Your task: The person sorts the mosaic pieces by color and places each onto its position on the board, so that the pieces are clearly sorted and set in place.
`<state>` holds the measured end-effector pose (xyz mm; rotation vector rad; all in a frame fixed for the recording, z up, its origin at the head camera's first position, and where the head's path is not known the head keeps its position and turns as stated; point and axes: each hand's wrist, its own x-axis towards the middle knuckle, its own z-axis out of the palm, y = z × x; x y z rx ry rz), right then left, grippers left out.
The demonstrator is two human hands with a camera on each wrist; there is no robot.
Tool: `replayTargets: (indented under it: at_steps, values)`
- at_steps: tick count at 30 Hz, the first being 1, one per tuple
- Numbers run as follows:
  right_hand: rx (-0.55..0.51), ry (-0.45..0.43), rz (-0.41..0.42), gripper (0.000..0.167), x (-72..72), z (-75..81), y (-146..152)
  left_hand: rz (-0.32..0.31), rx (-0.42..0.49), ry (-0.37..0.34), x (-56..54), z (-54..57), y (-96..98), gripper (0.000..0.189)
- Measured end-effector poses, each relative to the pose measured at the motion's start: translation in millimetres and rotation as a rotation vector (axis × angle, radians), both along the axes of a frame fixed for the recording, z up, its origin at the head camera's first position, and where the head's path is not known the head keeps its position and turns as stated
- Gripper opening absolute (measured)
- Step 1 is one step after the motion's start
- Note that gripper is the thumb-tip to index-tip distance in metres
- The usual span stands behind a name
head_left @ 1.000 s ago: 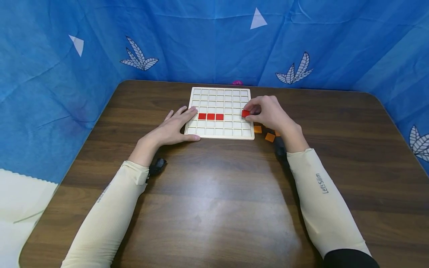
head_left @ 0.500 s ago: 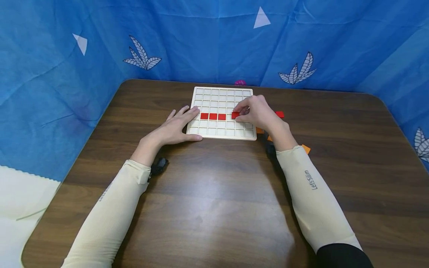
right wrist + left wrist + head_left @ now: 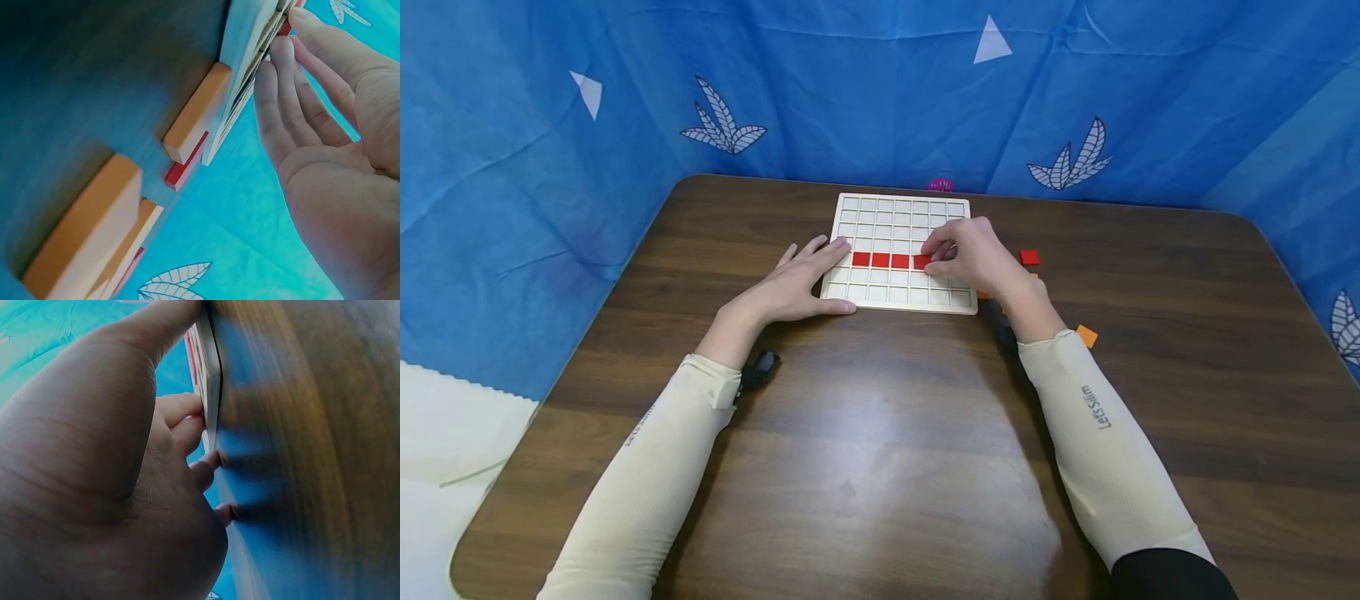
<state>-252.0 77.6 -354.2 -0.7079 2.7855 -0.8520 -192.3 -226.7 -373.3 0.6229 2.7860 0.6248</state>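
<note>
A pale gridded board [image 3: 887, 297] lies toward the back of the table, with three red square tiles [image 3: 881, 260] in a row of its cells. My left hand [image 3: 784, 287] rests spread at the board's left edge, its thumb along the near left corner. Between thumb and fingers, my right hand [image 3: 973, 258] pinches another red tile [image 3: 921, 262] at the cell just right of that row. In the right wrist view the pinched tile [image 3: 285, 27] shows only as a sliver at the fingertips against the board [image 3: 240, 47].
Right of the board lie a loose red tile [image 3: 1029, 257] and an orange tile [image 3: 1086, 336]. Several orange and red pieces, one an orange tile [image 3: 199, 112] beside the board, are partly hidden by my right wrist from above. A blue patterned cloth [image 3: 880, 100] hangs behind.
My right hand has carried the red tile leftward from the board's right side and lowered it beside the three-tile row. The left hand stays at the board's edge.
</note>
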Motion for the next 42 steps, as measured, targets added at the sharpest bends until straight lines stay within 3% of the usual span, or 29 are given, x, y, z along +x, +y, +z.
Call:
replayTargets:
  at_steps: [7,14,20,30,42]
  values:
    - [0.021,0.011,0.022,0.026,2.4,1.6,-4,-0.001,0.007,0.002,-0.2,1.8,0.8,0.103]
    - [0.116,0.098,0.036,0.018,7.0,4.8,-5,-0.002,-0.001,-0.003,-1.6,0.6,0.9,0.103]
    - [0.164,0.144,0.051,0.021,12.2,6.2,-2,-0.002,0.0,-0.006,-3.0,0.8,2.5,0.103]
    - [0.039,0.091,0.015,0.018,6.4,3.2,17,0.009,-0.004,-0.008,-2.8,0.5,2.0,0.104]
    - [-0.037,0.082,-0.074,0.03,-4.0,-3.1,53,0.006,0.009,0.001,-4.4,-1.7,2.1,0.102]
